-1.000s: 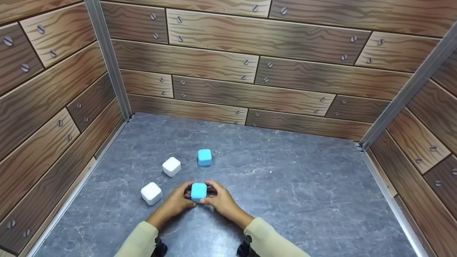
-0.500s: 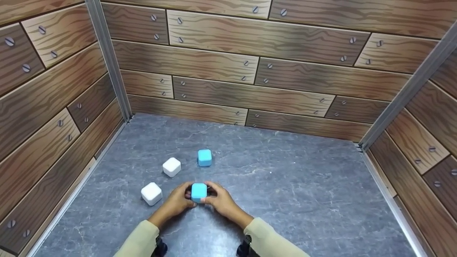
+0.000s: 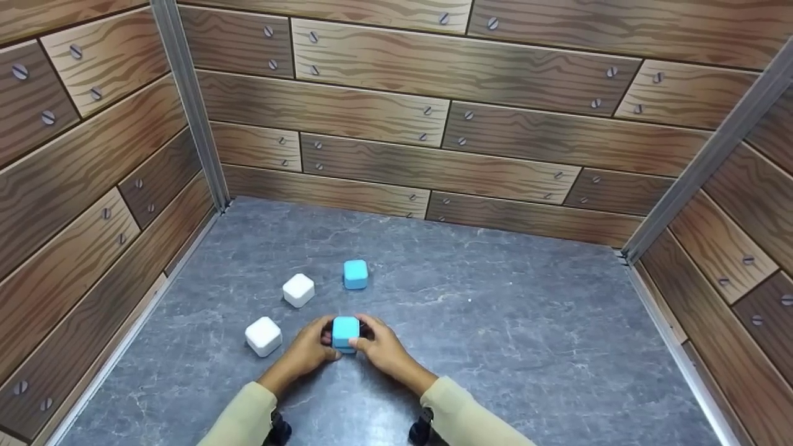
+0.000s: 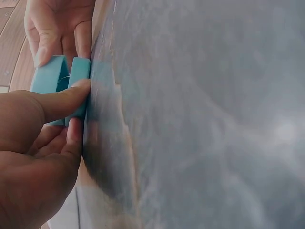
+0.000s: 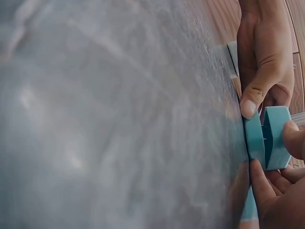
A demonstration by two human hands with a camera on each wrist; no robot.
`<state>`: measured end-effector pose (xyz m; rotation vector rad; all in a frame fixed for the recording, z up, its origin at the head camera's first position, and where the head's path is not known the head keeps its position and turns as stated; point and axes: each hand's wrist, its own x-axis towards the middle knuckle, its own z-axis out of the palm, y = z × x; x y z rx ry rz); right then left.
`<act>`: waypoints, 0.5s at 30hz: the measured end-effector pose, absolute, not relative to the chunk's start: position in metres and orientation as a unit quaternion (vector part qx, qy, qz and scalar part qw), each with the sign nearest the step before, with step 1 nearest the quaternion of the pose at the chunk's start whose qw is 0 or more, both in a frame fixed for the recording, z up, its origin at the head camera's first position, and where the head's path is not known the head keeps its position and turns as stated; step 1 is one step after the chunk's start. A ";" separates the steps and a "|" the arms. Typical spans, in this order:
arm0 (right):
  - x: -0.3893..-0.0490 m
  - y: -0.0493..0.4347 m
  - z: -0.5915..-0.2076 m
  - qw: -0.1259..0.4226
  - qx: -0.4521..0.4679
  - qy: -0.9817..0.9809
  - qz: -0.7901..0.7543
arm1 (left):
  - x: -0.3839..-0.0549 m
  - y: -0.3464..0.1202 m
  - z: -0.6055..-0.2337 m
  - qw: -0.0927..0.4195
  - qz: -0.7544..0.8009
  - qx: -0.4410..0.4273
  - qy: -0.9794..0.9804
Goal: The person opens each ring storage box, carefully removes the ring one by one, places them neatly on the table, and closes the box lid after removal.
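A small light-blue hinged box [image 3: 346, 331], like a ring box, sits low at the table between both hands, its lid partly lifted. My left hand [image 3: 306, 344] grips the box's base [image 4: 78, 71] from the left, thumb on its near side. From the right, my right hand [image 3: 384, 347] holds the lid [image 5: 280, 114], thumb pressed on its front. Both wrist views show a wedge-shaped gap between lid and base, with a thin curved line inside it. The rest of the inside is hidden.
Beyond the hands stands another blue box [image 3: 355, 274]. Two white boxes with rounded corners, a farther one [image 3: 298, 290] and a nearer one [image 3: 264, 336], lie to the left. Wood-patterned walls [image 3: 372, 111] enclose the grey table [image 3: 526, 347] at the back and sides.
The lid of the held box has tilted up from its base, and the right thumb has shifted up onto the lid's front. The other boxes have stayed in place.
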<state>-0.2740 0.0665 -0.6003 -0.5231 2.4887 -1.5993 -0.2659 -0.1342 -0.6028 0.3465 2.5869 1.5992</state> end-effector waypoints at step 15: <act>-0.277 0.063 -0.597 0.061 -0.172 0.840 -0.512 | -0.269 -0.139 -0.602 0.045 0.518 0.116 0.846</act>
